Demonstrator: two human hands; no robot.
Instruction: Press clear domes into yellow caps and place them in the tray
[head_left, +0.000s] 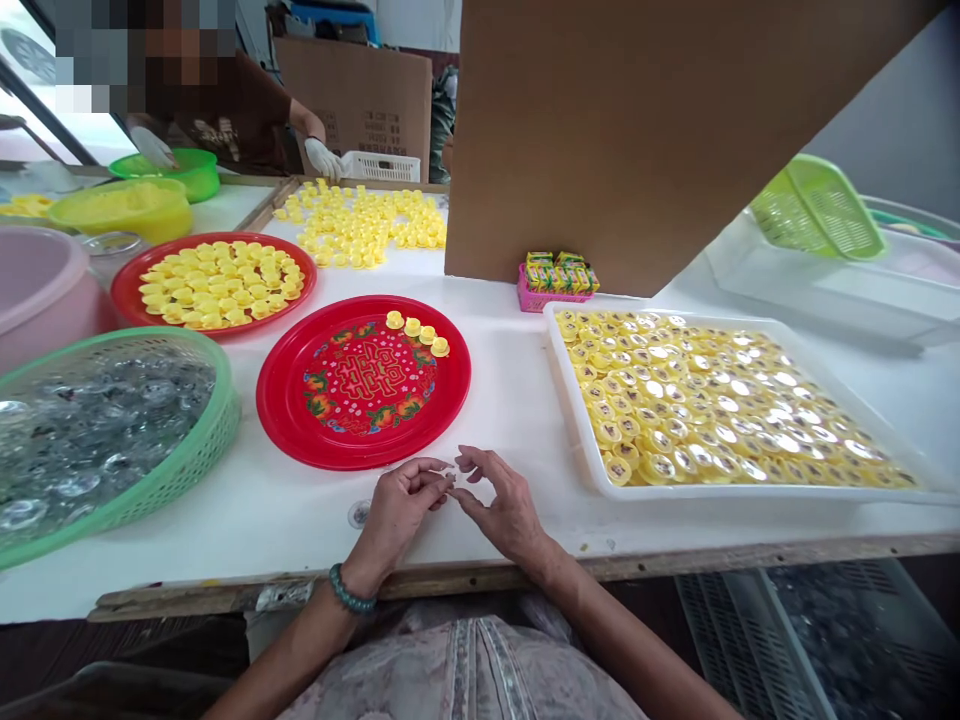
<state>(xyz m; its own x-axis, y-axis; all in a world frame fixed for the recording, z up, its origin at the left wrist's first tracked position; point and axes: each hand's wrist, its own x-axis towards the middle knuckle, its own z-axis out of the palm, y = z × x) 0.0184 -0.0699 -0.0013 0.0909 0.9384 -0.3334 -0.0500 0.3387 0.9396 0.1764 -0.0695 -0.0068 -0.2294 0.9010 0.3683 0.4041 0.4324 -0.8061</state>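
Observation:
My left hand [399, 505] pinches a small clear piece [450, 477] between thumb and fingers; its exact kind is too small to make out. Close by on the right, my right hand [510, 515] has thumb and forefinger apart, the thumb tip at or near that piece. Beyond both hands lies a red round tray [289, 400] with a printed pattern. Several small yellow cup-shaped pieces [412, 327] stand in a row by its far right rim. A clear round disc [359, 514] rests on the table beside my left wrist.
On the left, a green basket [225, 410] holds clear discs, behind it a red tray [120, 300] of yellow pieces. At right, a white tray [585, 450] holds yellow discs. A cardboard panel [570, 130] stands behind a pink basket [534, 302]. A gloved co-worker [322, 160] reaches toward scattered yellow pieces.

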